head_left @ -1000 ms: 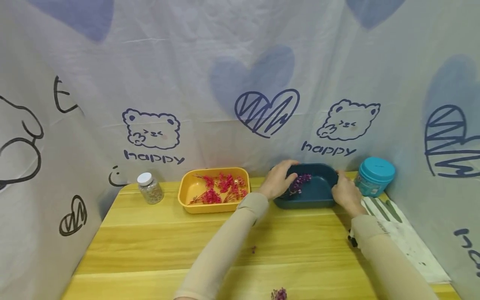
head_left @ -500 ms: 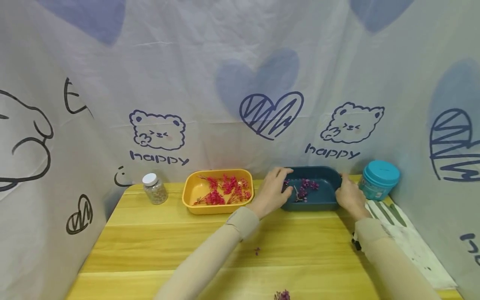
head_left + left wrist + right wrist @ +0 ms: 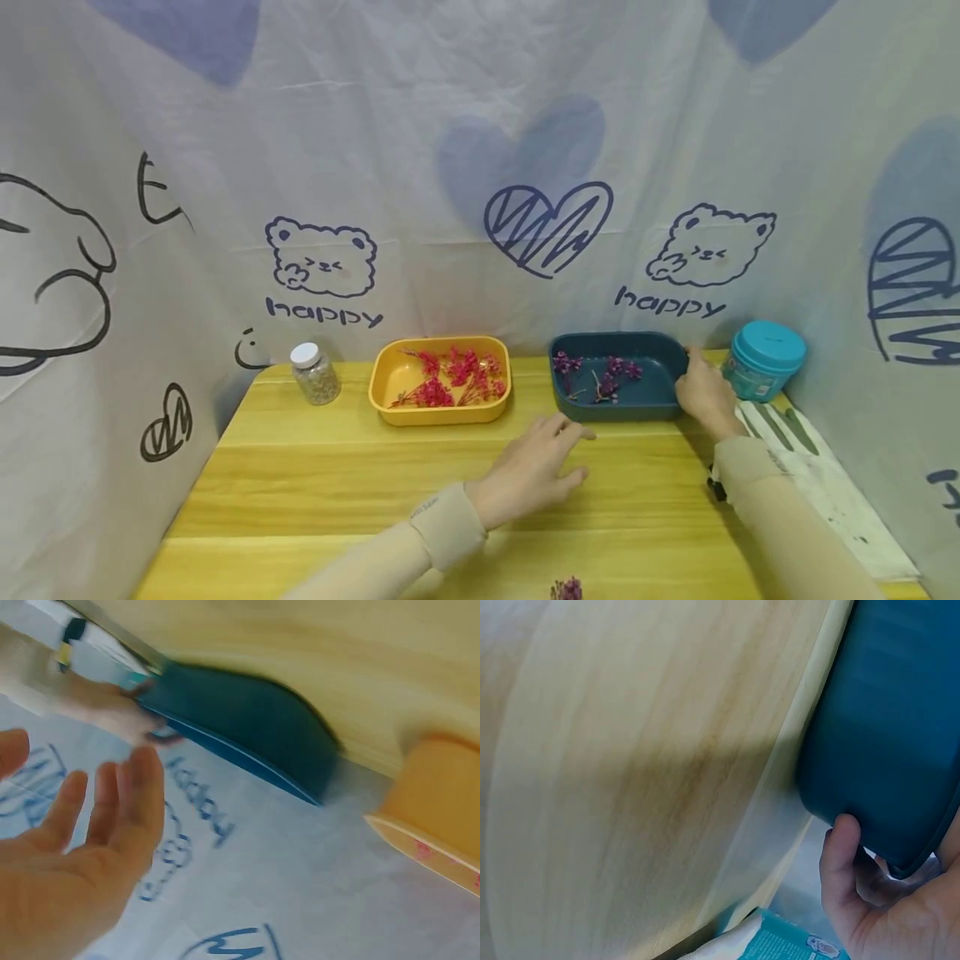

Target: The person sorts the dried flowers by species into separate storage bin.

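Observation:
A dark blue tray [image 3: 654, 385] stands on the table at the back right, with purple dried flowers [image 3: 615, 377] in its left and middle part. My right hand [image 3: 705, 393] grips the tray's right end; in the right wrist view the thumb [image 3: 841, 851] presses its outer wall. In front of the tray, my left hand [image 3: 525, 473] hovers over the table with loosely spread fingers and holds nothing. Its palm [image 3: 67, 877] shows in the left wrist view, apart from the tray. Another purple flower sprig [image 3: 567, 588] lies at the bottom edge of the head view.
Left of the blue tray is a yellow tray [image 3: 442, 415] of pink dried flowers [image 3: 435, 392]. A white-capped jar [image 3: 317, 380] stands farther left. A turquoise-lidded tub [image 3: 767, 360] and a white cloth [image 3: 832, 500] with green stripes are at the right. Printed curtains [image 3: 420, 283] enclose the table.
My left hand has let go of the blue tray's left end and come back toward me. It now covers the spot where a tiny purple bit lay. The right hand stays on the tray.

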`<state>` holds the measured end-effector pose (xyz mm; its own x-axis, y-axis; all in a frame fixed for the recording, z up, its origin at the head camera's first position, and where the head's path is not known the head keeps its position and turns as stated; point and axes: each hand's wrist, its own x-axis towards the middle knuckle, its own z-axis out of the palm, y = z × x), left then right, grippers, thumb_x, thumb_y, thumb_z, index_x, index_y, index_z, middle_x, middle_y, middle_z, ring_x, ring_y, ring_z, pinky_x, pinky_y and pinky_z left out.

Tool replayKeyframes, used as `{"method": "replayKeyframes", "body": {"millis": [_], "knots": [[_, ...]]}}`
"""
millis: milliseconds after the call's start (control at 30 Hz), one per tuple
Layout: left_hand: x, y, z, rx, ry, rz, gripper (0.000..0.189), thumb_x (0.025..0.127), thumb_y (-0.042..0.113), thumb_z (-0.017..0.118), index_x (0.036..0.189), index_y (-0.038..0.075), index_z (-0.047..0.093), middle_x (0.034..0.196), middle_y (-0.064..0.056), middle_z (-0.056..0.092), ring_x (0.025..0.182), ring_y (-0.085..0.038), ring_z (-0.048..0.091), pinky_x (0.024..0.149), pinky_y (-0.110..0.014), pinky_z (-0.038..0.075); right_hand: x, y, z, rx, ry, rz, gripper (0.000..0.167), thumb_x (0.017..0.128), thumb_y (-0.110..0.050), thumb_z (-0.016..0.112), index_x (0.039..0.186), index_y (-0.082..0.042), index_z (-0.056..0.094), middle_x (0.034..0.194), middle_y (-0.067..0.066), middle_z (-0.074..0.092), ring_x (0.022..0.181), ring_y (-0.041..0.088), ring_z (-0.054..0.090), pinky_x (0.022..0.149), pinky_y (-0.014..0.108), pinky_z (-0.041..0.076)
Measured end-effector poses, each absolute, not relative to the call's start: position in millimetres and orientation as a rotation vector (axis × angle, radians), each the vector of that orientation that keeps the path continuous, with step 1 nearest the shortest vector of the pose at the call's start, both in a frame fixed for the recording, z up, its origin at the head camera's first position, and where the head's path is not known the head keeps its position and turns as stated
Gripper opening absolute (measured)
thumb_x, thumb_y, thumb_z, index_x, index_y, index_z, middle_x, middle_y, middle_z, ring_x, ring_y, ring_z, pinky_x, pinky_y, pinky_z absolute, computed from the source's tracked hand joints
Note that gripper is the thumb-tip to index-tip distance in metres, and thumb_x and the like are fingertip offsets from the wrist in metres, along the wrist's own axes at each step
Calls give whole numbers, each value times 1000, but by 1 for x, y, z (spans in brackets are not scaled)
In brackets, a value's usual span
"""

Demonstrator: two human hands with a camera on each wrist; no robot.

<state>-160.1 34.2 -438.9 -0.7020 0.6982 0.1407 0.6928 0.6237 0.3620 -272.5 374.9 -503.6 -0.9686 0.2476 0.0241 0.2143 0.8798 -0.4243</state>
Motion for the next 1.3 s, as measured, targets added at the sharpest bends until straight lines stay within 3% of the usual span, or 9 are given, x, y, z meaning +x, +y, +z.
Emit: {"method": "replayKeyframes", "body": {"millis": [133, 267, 567, 967, 1167, 1300], "knots": [[-135, 28, -446, 1216, 2682, 582, 45, 101, 34, 71, 142, 21, 60, 121, 2, 65, 99, -7, 59, 79, -17, 54, -272, 376, -503, -372, -2980, 665, 63, 98, -8, 42, 159, -1, 31, 145, 39, 53, 121, 59, 59, 89, 71, 52], [-116, 21, -455, 1137, 2566, 532, 44, 100, 42, 71, 140, 26, 61, 118, 7, 62, 90, -4, 53, 69, -19, 47, -271, 375, -502, -373, -2990, 671, 63, 98, -8, 43, 159, 0, 30, 146, 38, 53, 122, 59, 58, 91, 71, 52], [-95, 8, -478, 1068, 2329, 414, 59, 98, 53, 68, 149, 28, 52, 118, 7, 53, 93, -6, 48, 72, -23, 49, -272, 376, -503, -375, -2976, 670, 64, 98, -8, 41, 160, -1, 30, 145, 39, 53, 122, 60, 58, 88, 70, 52], [-88, 11, -496, 1161, 2262, 376, 36, 107, 45, 59, 134, 22, 60, 105, 10, 57, 83, -1, 47, 70, -17, 46, -271, 376, -505, -368, -2970, 666, 63, 97, -8, 41, 159, -1, 31, 145, 39, 53, 123, 60, 57, 92, 72, 51], [-83, 12, -499, 1150, 2322, 365, 31, 107, 49, 55, 123, 24, 65, 98, 12, 56, 79, -1, 46, 64, -17, 45, -273, 375, -504, -366, -2976, 672, 63, 98, -8, 41, 159, 0, 30, 147, 39, 51, 125, 60, 56, 94, 73, 50], [-83, 12, -499, 1128, 2327, 374, 34, 107, 50, 54, 126, 23, 64, 98, 12, 54, 79, -2, 45, 64, -18, 44, -273, 375, -504, -370, -2979, 674, 63, 98, -8, 41, 159, 0, 30, 147, 39, 51, 126, 60, 56, 94, 73, 50]]}}
